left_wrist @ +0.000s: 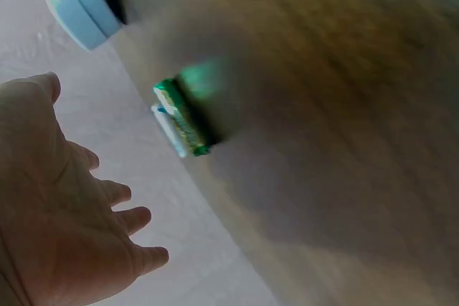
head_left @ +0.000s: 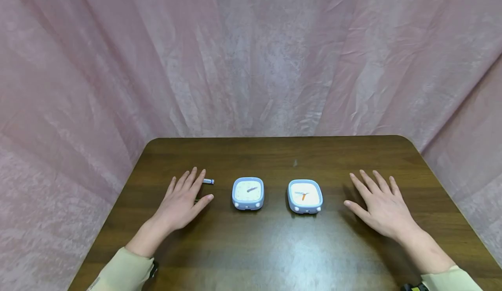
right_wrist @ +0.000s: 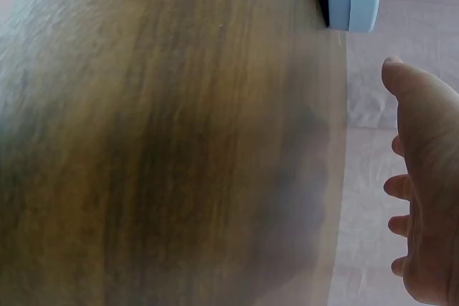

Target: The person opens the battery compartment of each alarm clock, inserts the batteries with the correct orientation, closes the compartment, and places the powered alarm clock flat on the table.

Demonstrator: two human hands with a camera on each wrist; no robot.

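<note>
Two blue square clocks with white faces lie face up on the table, a left clock and a right clock with an orange hand. My left hand is spread palm down left of the clocks, above the table. Beneath it, partly hidden in the head view, are a white-and-blue battery and a green battery, which lie side by side in the left wrist view. To the right of the clocks, my right hand hovers with fingers spread, holding nothing.
The brown wooden table has rounded far corners and reflects light near its front. Pink curtains hang behind the table and along both sides. A dark band shows at each sleeve cuff.
</note>
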